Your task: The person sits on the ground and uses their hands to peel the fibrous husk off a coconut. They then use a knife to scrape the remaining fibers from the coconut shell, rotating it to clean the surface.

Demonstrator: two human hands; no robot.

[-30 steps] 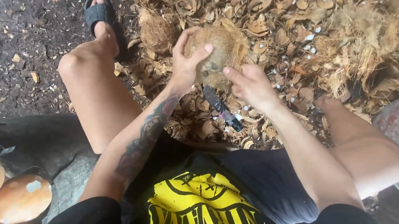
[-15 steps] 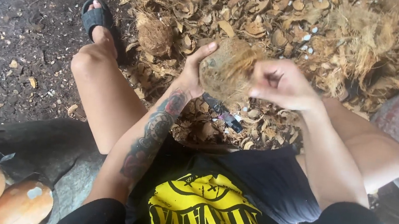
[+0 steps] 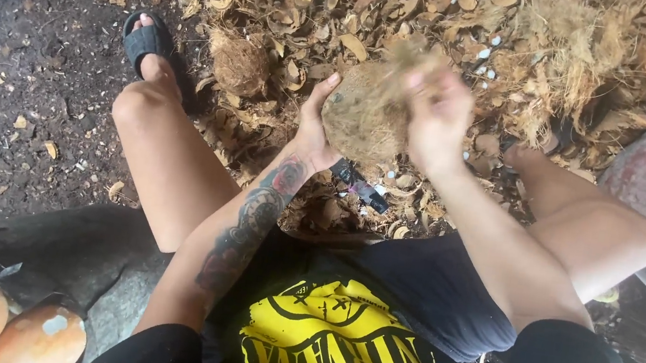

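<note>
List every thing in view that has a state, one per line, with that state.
Round brown fibrous coconut: held up between both hands, part of its husk fibre on.
Left hand: cupped against the coconut's side.
Right hand: blurred, gripping a tuft of husk fibre on the coconut.
Second brown husked coconut: lying on the husk litter, untouched.
Black sandal: worn on the foot.

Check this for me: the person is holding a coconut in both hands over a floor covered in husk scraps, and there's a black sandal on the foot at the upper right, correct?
Not quite. The head view shows the black sandal at the upper left, not the upper right. The rest holds: the left hand and right hand hold the coconut over the husk scraps.
</note>
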